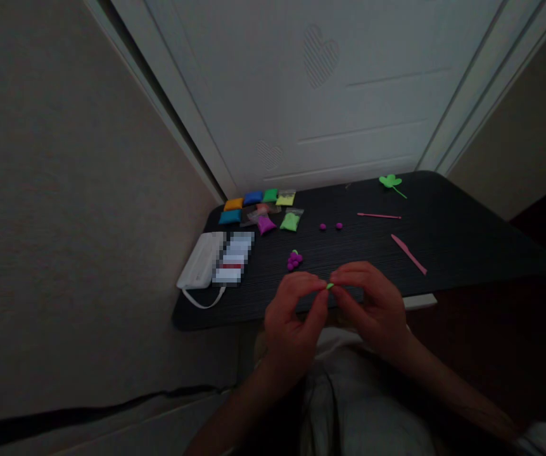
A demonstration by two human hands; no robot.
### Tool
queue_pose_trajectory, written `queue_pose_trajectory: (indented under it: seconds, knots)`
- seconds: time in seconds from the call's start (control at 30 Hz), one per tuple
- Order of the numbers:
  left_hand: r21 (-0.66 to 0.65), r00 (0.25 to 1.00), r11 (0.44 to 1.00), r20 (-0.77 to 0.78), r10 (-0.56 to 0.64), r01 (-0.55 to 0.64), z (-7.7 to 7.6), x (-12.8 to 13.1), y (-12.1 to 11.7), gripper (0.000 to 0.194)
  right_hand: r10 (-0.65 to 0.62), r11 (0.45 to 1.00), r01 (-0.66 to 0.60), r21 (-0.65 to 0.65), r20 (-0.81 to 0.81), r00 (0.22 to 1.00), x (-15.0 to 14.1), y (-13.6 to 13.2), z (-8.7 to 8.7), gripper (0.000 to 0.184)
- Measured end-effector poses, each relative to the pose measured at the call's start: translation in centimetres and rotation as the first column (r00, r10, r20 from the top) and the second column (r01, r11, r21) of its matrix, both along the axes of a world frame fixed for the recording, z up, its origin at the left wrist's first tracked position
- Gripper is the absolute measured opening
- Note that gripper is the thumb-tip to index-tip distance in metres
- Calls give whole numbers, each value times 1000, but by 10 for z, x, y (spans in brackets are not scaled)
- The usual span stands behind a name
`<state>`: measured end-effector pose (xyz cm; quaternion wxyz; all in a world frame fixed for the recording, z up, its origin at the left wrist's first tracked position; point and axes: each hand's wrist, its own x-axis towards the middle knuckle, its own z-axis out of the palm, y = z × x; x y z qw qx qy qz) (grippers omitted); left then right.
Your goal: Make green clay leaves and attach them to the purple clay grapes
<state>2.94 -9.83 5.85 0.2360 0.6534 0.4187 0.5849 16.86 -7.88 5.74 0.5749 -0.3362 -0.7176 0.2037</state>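
Note:
My left hand [294,313] and my right hand [372,304] meet over the near edge of a small dark table [467,234]. Both pinch a tiny green clay piece [330,286] between their fingertips. Just beyond my hands on the table lies a purple clay grape cluster [294,259] with a bit of green on top. Two loose purple balls [330,226] lie farther back.
Several coloured clay packets [261,209] sit at the table's back left, with a white pouch [201,267] beside them. A green clay leaf shape [391,182] lies at the back. Two pink modelling tools [408,253] rest on the right. A white door stands behind the table.

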Motion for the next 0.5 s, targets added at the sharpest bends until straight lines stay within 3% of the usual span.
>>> queue_pose_trajectory:
  seconds: [0.33,0.5]
  knots:
    - [-19,999,1000,33,5,-5,0,1,0,17,17,1000,-17,-1,-1,1000,0,-1,0,22]
    - [-122,999,992,41,-2,7,-1,5,0,29,20,988,-47,-144,-182,983,-2,0,0,11]
